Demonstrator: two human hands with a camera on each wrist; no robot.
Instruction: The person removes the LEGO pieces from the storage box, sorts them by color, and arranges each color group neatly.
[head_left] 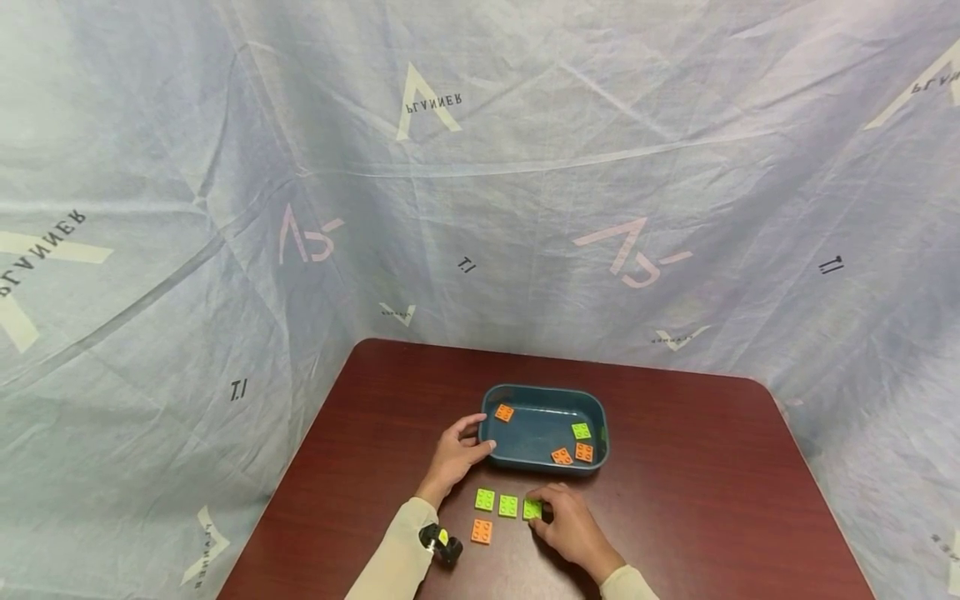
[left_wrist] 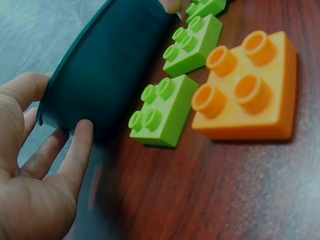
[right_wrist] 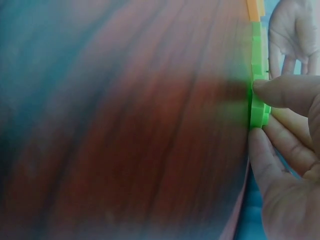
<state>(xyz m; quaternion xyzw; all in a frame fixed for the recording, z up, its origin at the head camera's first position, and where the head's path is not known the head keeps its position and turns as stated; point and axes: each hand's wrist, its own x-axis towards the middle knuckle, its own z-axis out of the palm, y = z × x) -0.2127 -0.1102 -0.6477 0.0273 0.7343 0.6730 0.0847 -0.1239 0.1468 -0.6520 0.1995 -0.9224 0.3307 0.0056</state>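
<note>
My left hand (head_left: pixel 455 454) holds the left end of a dark teal tray (head_left: pixel 543 389), fingers and thumb at its rim and wall. In the left wrist view, the fingertips (left_wrist: pixel 84 127) touch the tray's outer wall. My right hand (head_left: pixel 570 523) pinches a light green toy building brick (head_left: pixel 532 509) on the table, at the right end of a row. Left of it lie a middle green brick (head_left: pixel 507 506) and another green brick (head_left: pixel 484 499). An orange brick (head_left: pixel 482 531) lies on the near side of the leftmost green one, studs up.
Inside the tray are an orange brick (head_left: pixel 504 412) at the left, and a green brick (head_left: pixel 581 431) with two orange bricks (head_left: pixel 562 456) at the right. The dark red table (head_left: pixel 690 500) backs onto hanging pale cloth (head_left: pixel 525 250). A black camera (head_left: pixel 441 543) is on the left wrist.
</note>
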